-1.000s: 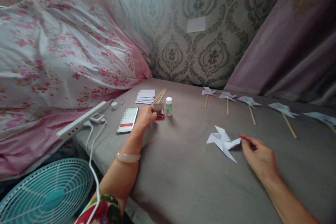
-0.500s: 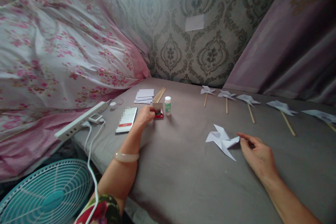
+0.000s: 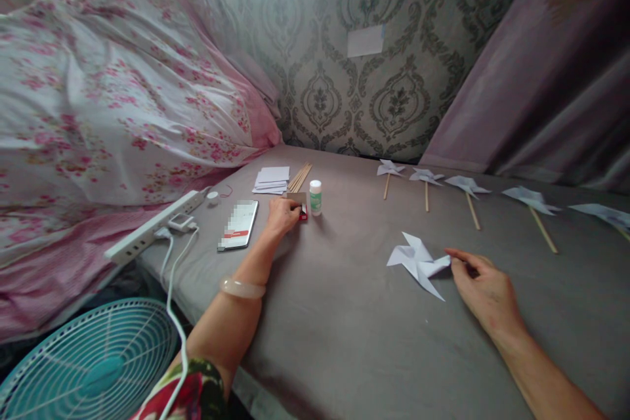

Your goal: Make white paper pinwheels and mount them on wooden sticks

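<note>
My left hand (image 3: 282,215) reaches into a small open red box (image 3: 301,208) on the grey sheet, fingers curled over its contents; what they pinch is hidden. A small white glue bottle (image 3: 315,197) stands just right of the box. My right hand (image 3: 480,289) rests on the sheet, fingertips pinching one blade of a loose white paper pinwheel (image 3: 417,262). A pale bangle (image 3: 243,288) circles my left wrist.
Several finished pinwheels on sticks (image 3: 467,191) lie in a row at the back. Paper squares (image 3: 272,180) and wooden sticks (image 3: 300,178) sit behind the box. A phone (image 3: 239,225), a power strip (image 3: 156,224), a floral quilt (image 3: 113,98) and a teal fan (image 3: 93,361) lie left.
My left hand's fingers have pushed further over the red box, covering more of it. My right hand and the loose pinwheel have stayed put.
</note>
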Demonstrator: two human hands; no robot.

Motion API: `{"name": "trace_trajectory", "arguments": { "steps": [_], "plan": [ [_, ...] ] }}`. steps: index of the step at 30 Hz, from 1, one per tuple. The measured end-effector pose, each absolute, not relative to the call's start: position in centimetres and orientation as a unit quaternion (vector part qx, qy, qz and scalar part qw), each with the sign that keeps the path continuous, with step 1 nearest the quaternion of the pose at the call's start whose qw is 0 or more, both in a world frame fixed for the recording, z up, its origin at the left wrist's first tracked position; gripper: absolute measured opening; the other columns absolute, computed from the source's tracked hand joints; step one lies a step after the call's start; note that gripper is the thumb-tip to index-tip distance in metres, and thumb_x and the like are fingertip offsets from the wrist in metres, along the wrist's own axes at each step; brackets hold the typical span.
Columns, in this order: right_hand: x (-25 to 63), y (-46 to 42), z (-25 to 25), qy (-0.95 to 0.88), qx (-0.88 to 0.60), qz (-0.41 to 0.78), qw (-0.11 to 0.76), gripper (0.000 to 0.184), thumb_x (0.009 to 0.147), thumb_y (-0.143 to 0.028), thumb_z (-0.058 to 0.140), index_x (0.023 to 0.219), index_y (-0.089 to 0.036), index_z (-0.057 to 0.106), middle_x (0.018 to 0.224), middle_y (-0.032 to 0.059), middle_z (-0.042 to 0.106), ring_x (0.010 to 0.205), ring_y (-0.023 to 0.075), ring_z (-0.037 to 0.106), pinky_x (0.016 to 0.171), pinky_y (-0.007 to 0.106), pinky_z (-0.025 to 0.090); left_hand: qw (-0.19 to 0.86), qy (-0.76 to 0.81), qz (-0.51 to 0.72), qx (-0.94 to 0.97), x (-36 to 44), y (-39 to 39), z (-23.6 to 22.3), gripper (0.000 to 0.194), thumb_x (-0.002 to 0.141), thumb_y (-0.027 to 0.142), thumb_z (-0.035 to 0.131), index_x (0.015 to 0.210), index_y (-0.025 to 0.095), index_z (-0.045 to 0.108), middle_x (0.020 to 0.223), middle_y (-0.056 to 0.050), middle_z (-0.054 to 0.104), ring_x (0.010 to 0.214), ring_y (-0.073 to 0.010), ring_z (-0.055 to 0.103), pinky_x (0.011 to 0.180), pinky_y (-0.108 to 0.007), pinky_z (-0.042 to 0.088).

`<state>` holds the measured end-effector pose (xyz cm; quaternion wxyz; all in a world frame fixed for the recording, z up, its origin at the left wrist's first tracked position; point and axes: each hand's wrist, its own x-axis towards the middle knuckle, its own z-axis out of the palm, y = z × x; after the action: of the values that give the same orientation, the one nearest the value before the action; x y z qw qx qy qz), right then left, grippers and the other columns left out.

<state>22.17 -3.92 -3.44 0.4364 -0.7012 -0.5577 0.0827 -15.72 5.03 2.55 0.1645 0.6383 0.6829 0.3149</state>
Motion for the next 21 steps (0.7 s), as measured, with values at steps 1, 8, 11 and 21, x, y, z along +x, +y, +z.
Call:
{"name": "trace_trajectory", "arguments": {
  "steps": [1,8,11,21],
  "plan": [
    [22.14,-3.93,-3.41,-0.557,-0.703,0.086,0.435,0.039,0.070,-0.043,0.046,0.088,-0.021,0.072,0.091,0.0087,0.069,0.078,0.0231,0.062,0.078,0.037,0.048,0.156,0.684,0.307,0.643,-15.67,5.07,2.56,0.019,0.069,0.016,0.055,0.063,0.016,0.073,0.077,-0.011,0.071,0.090,-0.0257,0.062,0.080,-0.033,0.043],
    [22.24,-3.89,-3.51,-0.560,-0.700,0.089,0.434,0.037,0.071,-0.041,0.047,0.089,-0.021,0.072,0.092,0.0076,0.068,0.079,0.0224,0.061,0.079,0.036,0.048,0.135,0.701,0.268,0.647,-15.88,5.61,2.23,0.021,0.068,0.017,0.052,0.062,0.013,0.072,0.061,-0.010,0.066,0.076,-0.0248,0.064,0.067,-0.031,0.040],
    [22.31,-3.85,-3.61,-0.562,-0.699,0.087,0.433,0.036,0.072,-0.041,0.046,0.089,-0.021,0.072,0.093,0.0077,0.068,0.081,0.0226,0.062,0.080,0.036,0.047,0.142,0.703,0.271,0.642,-15.93,5.72,2.10,0.020,0.067,0.017,0.053,0.058,0.015,0.070,0.055,-0.008,0.062,0.075,-0.0250,0.064,0.065,-0.030,0.039],
    [22.44,-3.84,-3.80,-0.573,-0.694,0.070,0.431,0.037,0.073,-0.041,0.046,0.089,-0.020,0.072,0.092,0.0079,0.068,0.077,0.0216,0.061,0.078,0.035,0.047,0.215,0.676,0.370,0.600,-16.52,5.84,1.90,0.024,0.066,0.020,0.060,0.043,0.018,0.054,0.047,-0.005,0.052,0.069,-0.0242,0.060,0.065,-0.032,0.039]
  ]
}}
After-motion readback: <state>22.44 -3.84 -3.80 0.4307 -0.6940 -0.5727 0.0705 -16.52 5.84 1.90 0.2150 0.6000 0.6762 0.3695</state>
